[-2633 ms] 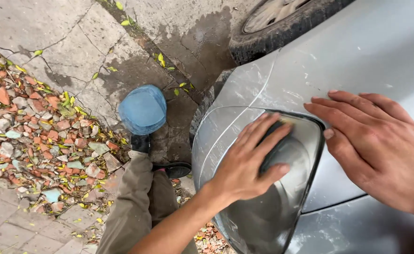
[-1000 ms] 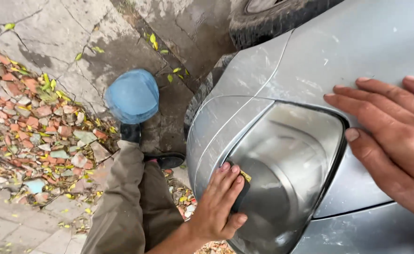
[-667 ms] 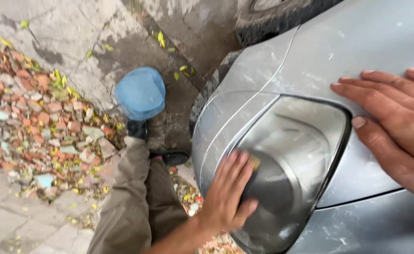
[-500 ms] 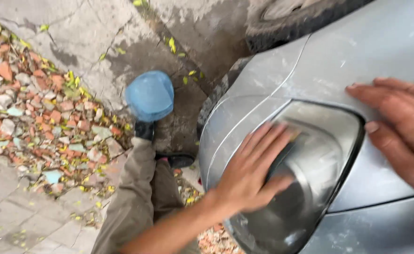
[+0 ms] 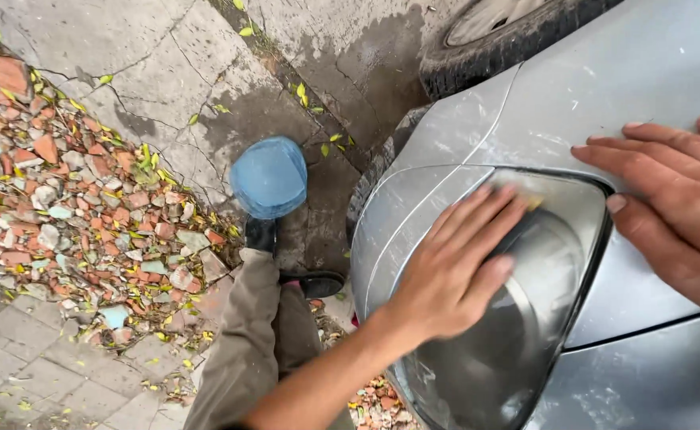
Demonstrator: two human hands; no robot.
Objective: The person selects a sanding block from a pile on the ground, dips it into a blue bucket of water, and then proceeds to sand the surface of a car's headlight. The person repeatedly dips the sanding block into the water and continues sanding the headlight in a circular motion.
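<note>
Flanking one headlight (image 5: pixel 525 318): two hands, left hand (image 5: pixel 453 271), right hand (image 5: pixel 676 215).

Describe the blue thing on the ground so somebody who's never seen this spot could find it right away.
Start at the silver car with its cloudy headlight, which the left hand presses. Look left to the damp, cracked concrete pavement beside the bumper. There, just above the dark shoe, sits a rounded, translucent blue plastic container, the only blue, smooth object among yellow leaves and broken red brick rubble.
</note>
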